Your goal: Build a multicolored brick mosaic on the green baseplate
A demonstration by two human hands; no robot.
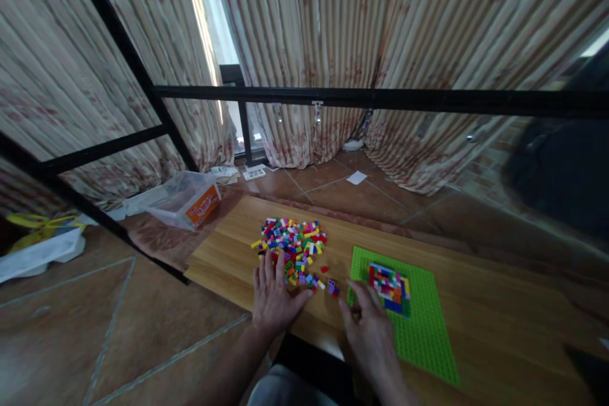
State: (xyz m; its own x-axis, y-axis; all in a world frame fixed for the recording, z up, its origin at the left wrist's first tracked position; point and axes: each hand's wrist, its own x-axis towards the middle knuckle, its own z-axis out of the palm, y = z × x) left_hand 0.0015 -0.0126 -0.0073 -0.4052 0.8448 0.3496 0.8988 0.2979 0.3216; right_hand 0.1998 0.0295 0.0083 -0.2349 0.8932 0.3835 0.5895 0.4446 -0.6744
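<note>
My left hand [276, 297] lies palm down with fingers spread on the near edge of a heap of small toy building bricks [295, 241] of many colours. Its thumb points toward a few loose bricks. My right hand [371, 327] is over the left edge of a green baseplate [423, 336]. Its fingers are bent, the thumb and forefinger stand apart, and no brick shows between their tips; the palm side is hidden. A purple brick [332, 286] lies just left of those fingertips. On the baseplate sits a squarish multicoloured brick build [390, 288].
The wooden table [485, 304] carries all the bricks. A lone red brick [324, 269] lies between heap and baseplate. Beyond the table are a clear plastic box [181, 200] with an orange label on the tiled floor, a black metal frame [285, 95] and patterned curtains [304, 25].
</note>
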